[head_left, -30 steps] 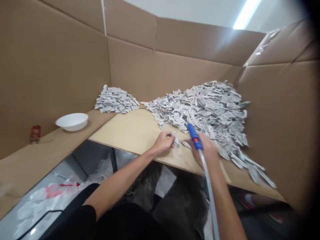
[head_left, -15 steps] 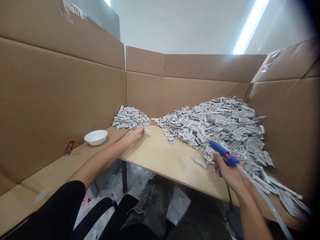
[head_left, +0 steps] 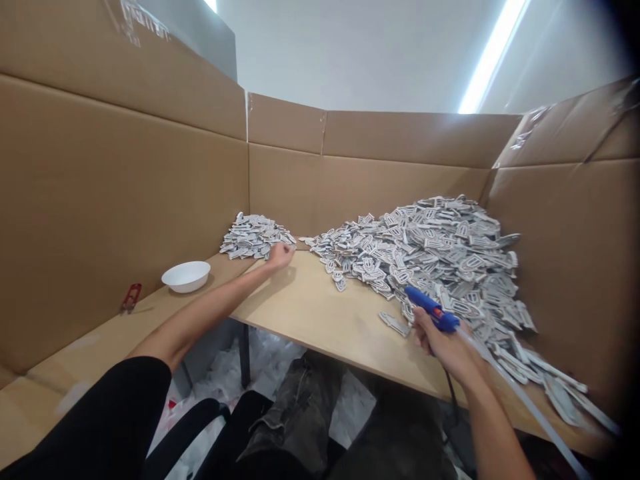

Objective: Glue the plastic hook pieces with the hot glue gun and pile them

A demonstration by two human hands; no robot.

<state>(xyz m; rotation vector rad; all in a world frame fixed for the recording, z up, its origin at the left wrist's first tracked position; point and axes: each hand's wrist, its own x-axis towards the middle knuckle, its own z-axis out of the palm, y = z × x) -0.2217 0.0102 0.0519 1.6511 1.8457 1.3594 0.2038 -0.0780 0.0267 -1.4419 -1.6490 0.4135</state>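
Note:
My right hand (head_left: 440, 343) grips a blue hot glue gun (head_left: 431, 309), its nozzle pointing left toward the large pile of flat pale grey pieces (head_left: 440, 247). A long translucent glue stick (head_left: 525, 403) runs out of the gun's back, and a cord hangs below. Under the nozzle, one flat pale piece (head_left: 394, 324) lies apart on the table. My left hand (head_left: 281, 255) is stretched far forward with its fingers pinched, at the right edge of the small pile of similar pieces (head_left: 254, 236). Whatever is between those fingertips is too small to make out.
Cardboard walls (head_left: 285, 180) enclose the table (head_left: 305, 307) at the back and sides. On the left surface are a white bowl (head_left: 186, 276) and a red-handled tool (head_left: 131, 298). Clear plastic bags (head_left: 270, 357) lie beneath the table.
My left hand has lifted slightly, closer to the small pile, and the pale piece seen at its fingertips no longer shows clearly. My right hand keeps hold of the glue gun.

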